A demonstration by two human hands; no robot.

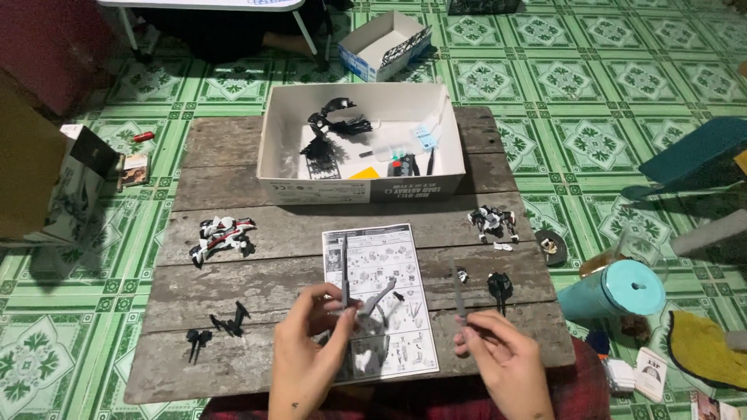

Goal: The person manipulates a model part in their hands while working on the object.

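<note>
Near the front edge of the wooden table [233, 299], over the instruction sheet [379, 264], the left hand [307, 350] pinches a grey model part [366, 299] with a thin rod sticking up, while the right hand [502, 354] grips a slim grey tool [459, 292] upright.

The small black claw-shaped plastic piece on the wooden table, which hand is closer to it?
Right. The right hand sits just below the small black claw-shaped plastic piece; the left hand is farther off, over the printed instruction sheet.

White open box [311, 189] mid-table; smaller white-blue box [372, 58] on floor behind, perhaps empty
</note>
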